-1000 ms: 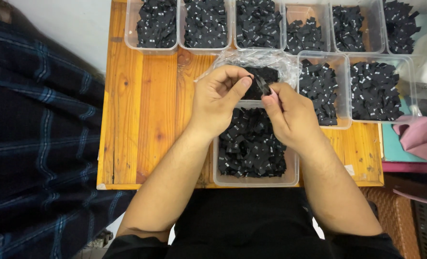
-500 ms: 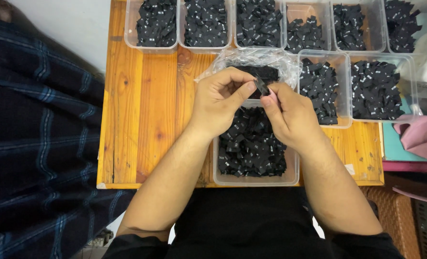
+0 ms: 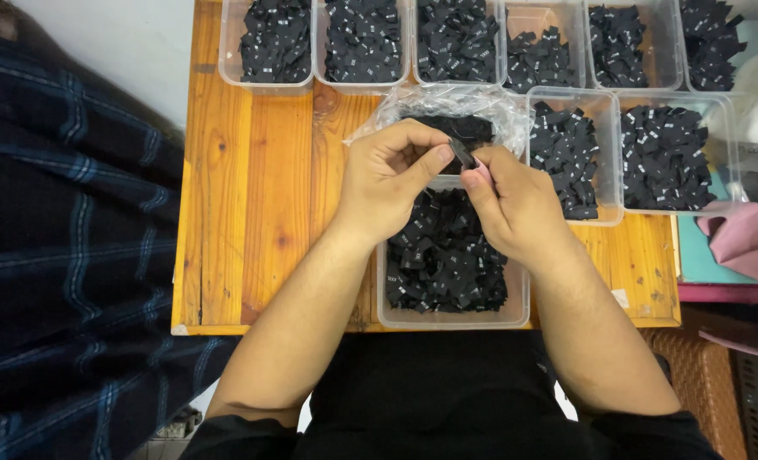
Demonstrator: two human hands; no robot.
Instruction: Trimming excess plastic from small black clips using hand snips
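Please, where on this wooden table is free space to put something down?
Bare wood lies on the table to the left of the left hand, below the back tubs. A small patch is at the right front corner. Centre and back are crowded with tubs.

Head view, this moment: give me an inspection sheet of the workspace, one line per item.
Surface: wooden table, slatted, bare on its left part.
Job's things: small black label pinched between both hands over a clear tray of black labels; crinkled clear plastic bag just behind it.
Clutter: more clear trays of black labels along the far edge and to the right; pink cloth at the right.
Grippers: left hand and right hand both in a fingertip grip on the label.
Cables: nothing seen.
Surroundings: dark plaid fabric to the left; woven brown basket at lower right.
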